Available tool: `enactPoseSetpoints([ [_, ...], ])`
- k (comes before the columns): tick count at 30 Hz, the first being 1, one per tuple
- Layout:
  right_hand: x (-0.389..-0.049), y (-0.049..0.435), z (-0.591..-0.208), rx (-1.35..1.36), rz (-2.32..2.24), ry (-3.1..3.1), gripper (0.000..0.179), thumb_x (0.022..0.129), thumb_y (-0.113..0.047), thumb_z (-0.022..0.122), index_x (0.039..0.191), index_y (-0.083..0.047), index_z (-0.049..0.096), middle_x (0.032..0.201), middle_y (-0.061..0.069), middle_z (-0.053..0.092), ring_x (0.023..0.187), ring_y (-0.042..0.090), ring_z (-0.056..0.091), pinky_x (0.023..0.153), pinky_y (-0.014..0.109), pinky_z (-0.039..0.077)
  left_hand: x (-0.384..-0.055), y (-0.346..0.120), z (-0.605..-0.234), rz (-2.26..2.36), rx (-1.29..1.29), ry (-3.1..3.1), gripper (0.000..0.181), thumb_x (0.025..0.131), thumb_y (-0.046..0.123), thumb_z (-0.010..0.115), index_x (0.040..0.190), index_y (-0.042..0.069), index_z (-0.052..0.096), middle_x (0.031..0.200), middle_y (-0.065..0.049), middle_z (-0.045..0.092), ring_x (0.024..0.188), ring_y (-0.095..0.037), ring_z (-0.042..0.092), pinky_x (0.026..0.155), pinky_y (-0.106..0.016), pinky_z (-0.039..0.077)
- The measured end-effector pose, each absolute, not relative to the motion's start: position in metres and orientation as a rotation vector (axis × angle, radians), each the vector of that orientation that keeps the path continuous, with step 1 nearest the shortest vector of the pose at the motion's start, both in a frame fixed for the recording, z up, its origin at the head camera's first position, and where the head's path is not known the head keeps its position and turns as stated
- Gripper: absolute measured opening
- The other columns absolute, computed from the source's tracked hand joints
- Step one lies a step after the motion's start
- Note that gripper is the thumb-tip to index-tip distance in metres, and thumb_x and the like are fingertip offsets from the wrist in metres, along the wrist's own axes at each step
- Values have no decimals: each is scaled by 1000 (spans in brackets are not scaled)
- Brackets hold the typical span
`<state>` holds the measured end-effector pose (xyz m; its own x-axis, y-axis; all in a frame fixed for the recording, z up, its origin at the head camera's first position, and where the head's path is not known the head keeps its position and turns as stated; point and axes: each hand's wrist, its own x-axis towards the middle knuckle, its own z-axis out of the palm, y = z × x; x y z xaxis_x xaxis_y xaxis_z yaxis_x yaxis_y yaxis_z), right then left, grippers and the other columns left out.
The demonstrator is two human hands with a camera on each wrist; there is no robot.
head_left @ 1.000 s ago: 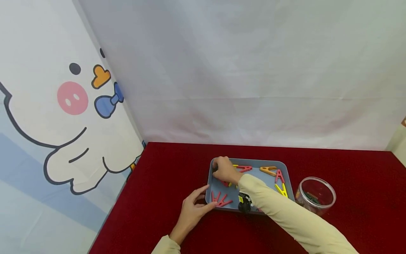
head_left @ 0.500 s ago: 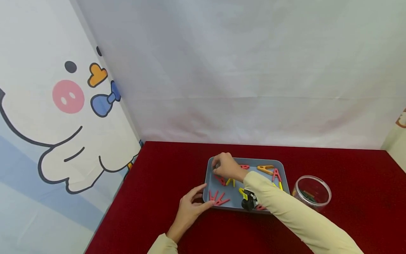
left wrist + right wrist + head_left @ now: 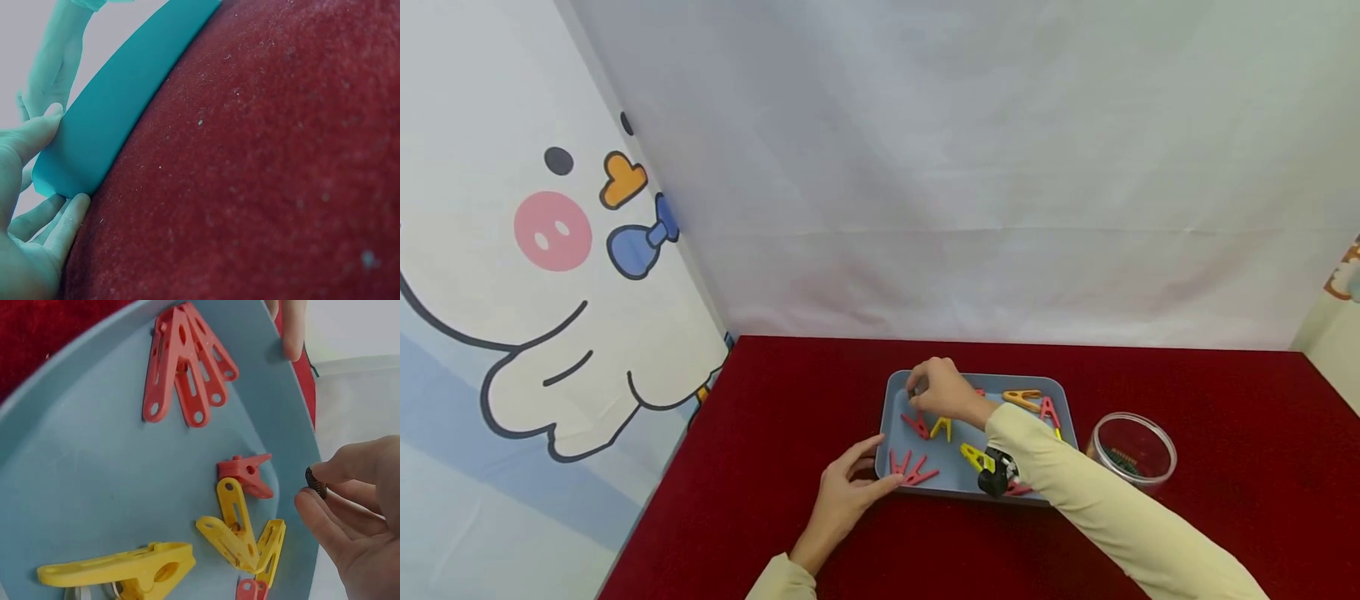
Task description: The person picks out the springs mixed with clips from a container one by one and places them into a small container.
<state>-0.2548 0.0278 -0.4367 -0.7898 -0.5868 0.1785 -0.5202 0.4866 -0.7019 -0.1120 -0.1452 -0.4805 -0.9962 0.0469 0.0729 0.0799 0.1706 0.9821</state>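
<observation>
A blue-grey tray holds several plastic clothespins. My left hand grips the tray's near left corner, thumb on the near wall and fingers along the left wall. Above the tray's far left part, my right hand pinches a small dark ridged piece between thumb and fingertip. In the right wrist view, pink clothespins lie in the corner by the left hand. A red clothespin and yellow clothespins lie close to the right hand.
An orange clothespin and a pink clothespin lie at the tray's far right. Right of the tray stands a clear round jar with small green and brown things inside. Dark red cloth covers the table; a white curtain hangs behind.
My right hand has shifted slightly right and up relative to the tray, uncovering red and yellow clothespins. My left hand stays at the corner. The head view has shifted a little.
</observation>
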Motion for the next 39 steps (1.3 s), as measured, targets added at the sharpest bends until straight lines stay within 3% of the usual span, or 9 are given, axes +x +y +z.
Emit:
enactPoseSetpoints([
  [6,-252,31,-432,-1029,-1227,2633,13,70,0,67,83,-1,67,83,13,64,66,17,60,52,22,47,-118,-147,-498,-2026,-96,-2381,63,69,26,75,125,17,50,115,-11,53,97,-23,55,67,-26,50],
  [16,-247,42,-424,-1020,-1231,2662,13,70,-3,69,83,-7,67,84,8,64,66,13,59,51,21,47,-109,-142,-475,-2030,-73,-2375,62,68,19,77,124,9,51,115,-18,52,98,-32,53,68,-24,49],
  [39,-226,73,-410,-905,-1268,2684,13,71,-6,70,83,-11,67,83,3,64,68,12,59,57,23,48,-109,-140,-472,-2027,-43,-2374,62,68,18,76,124,10,51,118,-16,51,100,-31,51,69,-24,49],
])
